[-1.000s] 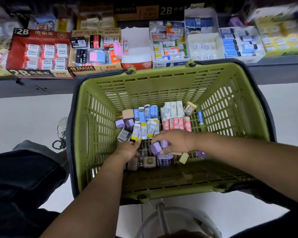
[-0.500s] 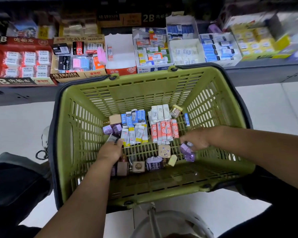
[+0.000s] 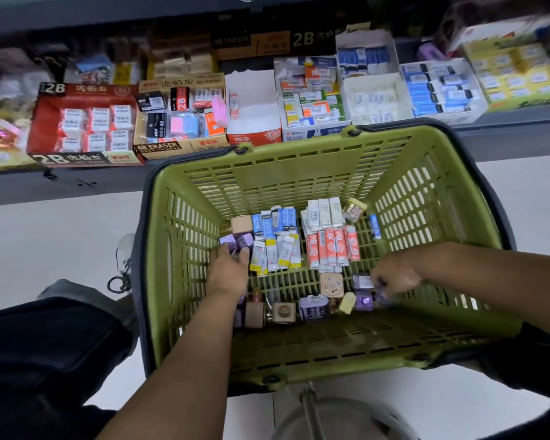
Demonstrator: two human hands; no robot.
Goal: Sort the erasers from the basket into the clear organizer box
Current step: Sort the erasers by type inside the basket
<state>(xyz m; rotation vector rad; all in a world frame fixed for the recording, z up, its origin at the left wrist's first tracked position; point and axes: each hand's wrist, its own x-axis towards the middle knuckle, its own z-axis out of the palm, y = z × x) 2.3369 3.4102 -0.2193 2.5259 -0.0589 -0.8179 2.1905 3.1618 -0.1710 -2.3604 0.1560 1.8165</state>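
The green basket sat above a pale floor, in front of a low gray shelf full of open eraser boxes. The erasers lay in rows on the basket's bottom. The left hand touched two purple erasers; I could not tell if it gripped them. The right hand curled its fingers round a small purple eraser.

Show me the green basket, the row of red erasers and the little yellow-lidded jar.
green basket (image 3: 299,173), head view, on its far slatted wall.
row of red erasers (image 3: 332,247), head view, on a middle pack's wrapper.
yellow-lidded jar (image 3: 353,210), head view, on its clear body.
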